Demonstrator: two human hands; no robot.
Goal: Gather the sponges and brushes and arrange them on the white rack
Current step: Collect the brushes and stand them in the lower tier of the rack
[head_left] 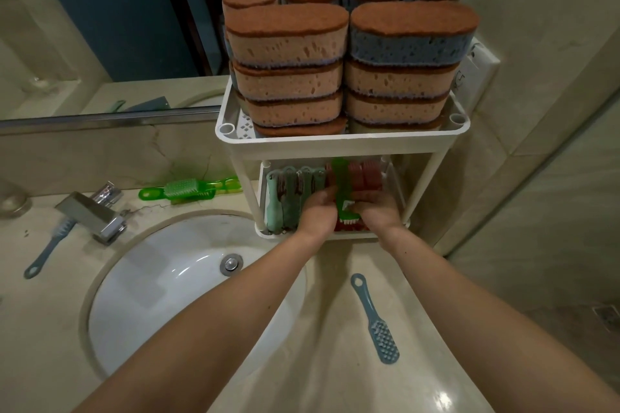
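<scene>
Two hands [318,213] [379,211] hold green brush [342,183] at white rack [335,141], marble counter [335,365].

The rack [342,141] stands at upper right of the frame, sponges [288,43] stacked on its top tier, brushes [288,191] in the lower tier; the sink [141,278] lies lower left, a single brush [375,318] right of it.

1. Top tier of white rack [342,141]: packed rim to rim with sponge stacks [288,43]; entry from above blocked.
2. Lower tier: front opening between posts [251,198] taken up by left hand [317,211], right hand [377,209] and upright green brush [342,188]; teal brushes [285,198] and red brushes [365,174] crowd the rest.
3. Right of rack: wall [536,77] close by.
4. Countertop [335,329] before rack: open, apart from one flat blue brush [377,322].
5. Left: sink basin [151,278] open; faucet [90,214] juts over rim.
</scene>
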